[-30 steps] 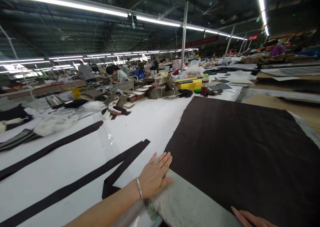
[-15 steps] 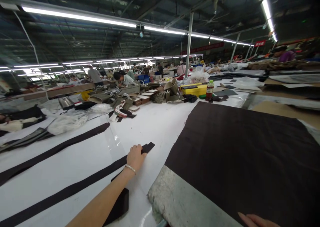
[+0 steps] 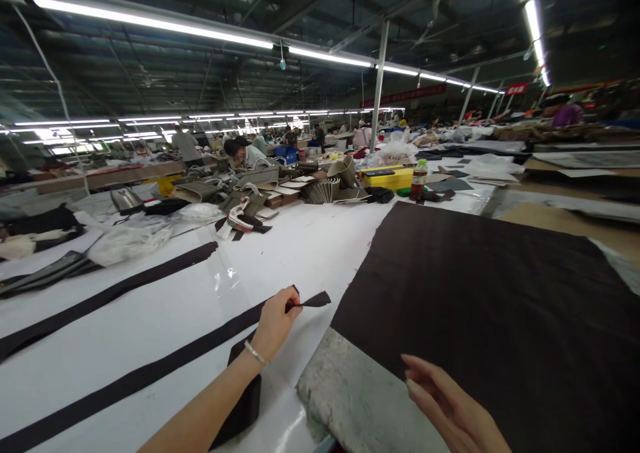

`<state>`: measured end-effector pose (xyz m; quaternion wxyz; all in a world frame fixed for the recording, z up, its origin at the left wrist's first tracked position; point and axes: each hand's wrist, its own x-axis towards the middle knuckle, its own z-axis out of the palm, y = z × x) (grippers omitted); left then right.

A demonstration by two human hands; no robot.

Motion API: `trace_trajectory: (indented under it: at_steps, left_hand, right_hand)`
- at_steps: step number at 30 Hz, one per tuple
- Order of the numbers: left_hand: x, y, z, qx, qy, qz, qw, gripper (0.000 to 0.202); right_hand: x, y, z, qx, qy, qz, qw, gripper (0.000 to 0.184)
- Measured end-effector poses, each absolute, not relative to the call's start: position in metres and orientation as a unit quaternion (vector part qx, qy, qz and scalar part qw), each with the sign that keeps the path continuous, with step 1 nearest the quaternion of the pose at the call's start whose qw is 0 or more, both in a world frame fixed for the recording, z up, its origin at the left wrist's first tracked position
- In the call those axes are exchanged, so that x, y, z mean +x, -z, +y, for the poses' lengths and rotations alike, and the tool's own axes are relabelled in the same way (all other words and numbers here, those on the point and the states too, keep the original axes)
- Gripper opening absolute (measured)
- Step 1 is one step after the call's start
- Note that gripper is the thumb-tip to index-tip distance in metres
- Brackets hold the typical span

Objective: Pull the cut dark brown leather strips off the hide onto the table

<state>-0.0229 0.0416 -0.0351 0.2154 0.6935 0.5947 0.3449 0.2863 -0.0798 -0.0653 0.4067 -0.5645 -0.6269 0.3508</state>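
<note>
Two hands: my left hand [image 3: 277, 320] pinches up the dark strip [image 3: 316, 300] by its end; my right hand [image 3: 450, 406] hovers open and empty over the dark sheet [image 3: 490, 300]. Lifting clear needs a steady grip.

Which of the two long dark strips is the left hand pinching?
The nearer strip, ending beside the big dark sheet: the left hand pinches its lifted tip. The farther strip lies flat and untouched.

The strip [image 3: 150, 372] and the big sheet [image 3: 500, 320] are very dark brown, perhaps black; the light is dim. The sheet's near corner [image 3: 350, 393] is mottled grey. The table [image 3: 310, 246] is plain white. The box [image 3: 390, 178] is yellow.
</note>
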Motion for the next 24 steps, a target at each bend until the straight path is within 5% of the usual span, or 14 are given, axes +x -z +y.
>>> trace_trajectory:
  at_steps: [5, 9, 13, 18, 24]
  left_hand:
    - [-0.014, 0.029, 0.000, 0.734, -0.370, 0.518, 0.237, 0.008]
    - [-0.017, 0.028, -0.018, 0.741, -0.361, 0.515, 0.235, 0.011]
    - [-0.024, 0.022, -0.022, 0.700, -0.363, 0.526, 0.317, 0.006]
    - [-0.030, 0.019, -0.011, 0.618, -0.355, 0.450, 0.538, 0.036]
    - [-0.035, 0.021, -0.001, 0.593, -0.308, 0.457, 0.587, 0.034]
  right_hand:
    - [0.207, 0.033, -0.033, -0.536, -0.518, -0.496, 0.446, 0.069]
    - [0.172, 0.034, -0.019, -0.523, -0.560, -0.465, 0.444, 0.051]
    - [0.163, 0.041, -0.019, -0.483, -0.529, -0.513, 0.473, 0.043]
    - [0.161, 0.038, -0.023, -0.453, -0.489, -0.591, 0.455, 0.040]
    - [0.160, 0.033, -0.027, -0.477, -0.440, -0.619, 0.442, 0.031]
